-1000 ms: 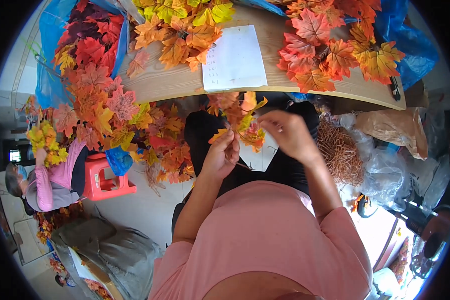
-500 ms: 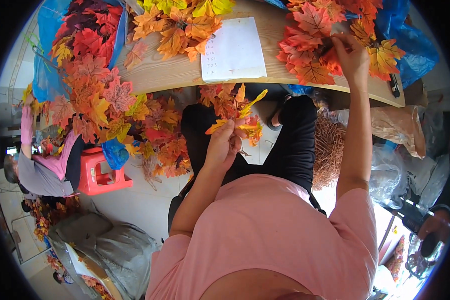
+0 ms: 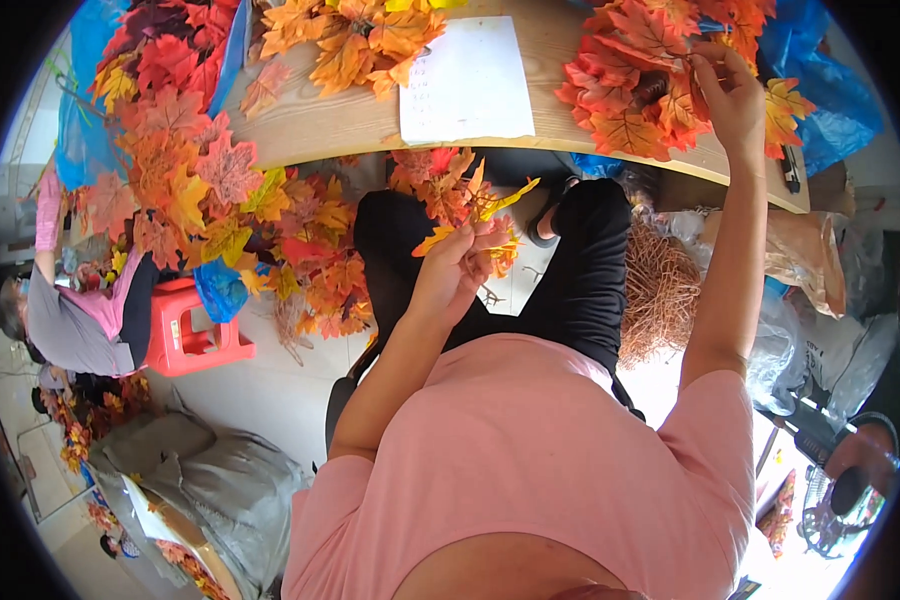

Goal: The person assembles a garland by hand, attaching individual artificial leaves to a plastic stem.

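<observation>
Over my lap, my left hand (image 3: 454, 270) is closed around a sprig of artificial maple leaves (image 3: 511, 200) in yellow and orange, with its leaf tips standing above the fingers. My right hand (image 3: 732, 100) reaches to the right end of the table, its fingers pinched at the edge of a red-orange artificial maple leaf (image 3: 685, 108). That leaf belongs to a heap of red and orange leaves (image 3: 610, 95) just left of the fingers. The fingertips are partly hidden among the leaves.
A white sheet of paper (image 3: 467, 85) lies on the wooden table (image 3: 320, 137). Leaf bunches (image 3: 355, 50) sit left of it, and more hang over the left edge. Brown stems (image 3: 660, 290) are heaped by my right leg. Another person (image 3: 80, 310) sits beside a red stool (image 3: 195, 335).
My right hand has shifted slightly right and farther away at the leaf heap. My left hand keeps its hold on the sprig. The whole view has tilted a little.
</observation>
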Available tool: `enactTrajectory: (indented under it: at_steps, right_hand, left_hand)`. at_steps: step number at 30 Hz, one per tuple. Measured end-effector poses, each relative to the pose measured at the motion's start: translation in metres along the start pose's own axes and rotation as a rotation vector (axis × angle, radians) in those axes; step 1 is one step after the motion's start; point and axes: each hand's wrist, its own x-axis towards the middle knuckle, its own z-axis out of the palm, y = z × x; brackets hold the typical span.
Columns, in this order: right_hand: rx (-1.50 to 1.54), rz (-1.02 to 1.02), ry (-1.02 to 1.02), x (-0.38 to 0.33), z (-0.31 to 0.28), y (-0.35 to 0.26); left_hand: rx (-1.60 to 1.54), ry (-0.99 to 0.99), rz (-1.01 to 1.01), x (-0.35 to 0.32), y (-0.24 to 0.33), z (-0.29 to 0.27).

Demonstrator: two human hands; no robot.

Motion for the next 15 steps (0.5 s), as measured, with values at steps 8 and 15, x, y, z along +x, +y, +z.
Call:
enactTrajectory:
  at_steps: [8,15]
  right_hand:
    - [-0.03,-0.144,-0.196,-0.009,0.0,-0.003]
    - [0.35,0.084,-0.057,-0.001,-0.007,0.007]
  left_hand:
    - [-0.028,0.0,-0.014,0.003,-0.005,-0.004]
    - [-0.034,-0.063,-0.013,0.008,-0.006,-0.009]
